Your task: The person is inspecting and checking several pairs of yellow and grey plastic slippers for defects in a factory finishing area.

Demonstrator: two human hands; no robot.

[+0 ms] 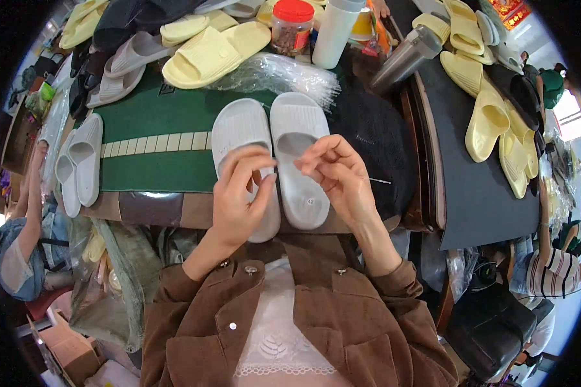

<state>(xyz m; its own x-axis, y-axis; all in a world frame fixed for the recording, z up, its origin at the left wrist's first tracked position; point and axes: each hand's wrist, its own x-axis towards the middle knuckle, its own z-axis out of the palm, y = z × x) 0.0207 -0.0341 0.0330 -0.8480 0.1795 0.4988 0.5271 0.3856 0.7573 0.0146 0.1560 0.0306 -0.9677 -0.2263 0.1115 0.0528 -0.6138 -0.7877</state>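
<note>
A pair of light grey slide sandals lies side by side before me, toes pointing away: a left slide (240, 124) and a right slide (298, 115). Over the left slide, my left hand (242, 193) has loosely curled fingers, with its thumb apart from them and nothing visible between. My right hand (343, 184) is above the right slide's outer edge, thumb and forefinger pinched together. Whatever the pinch holds, if anything, is too small to make out. A strip of pale rectangular pieces (155, 143) runs along the green mat (152, 174) up to the left slide.
Clear plastic strands (284, 74) lie beyond the slides, near a yellow slide (216, 55), a red-lidded jar (292, 27) and a white bottle (337, 32). A steel flask (407, 59) leans at right. More grey slides (84, 155) sit left. Other people work on both sides.
</note>
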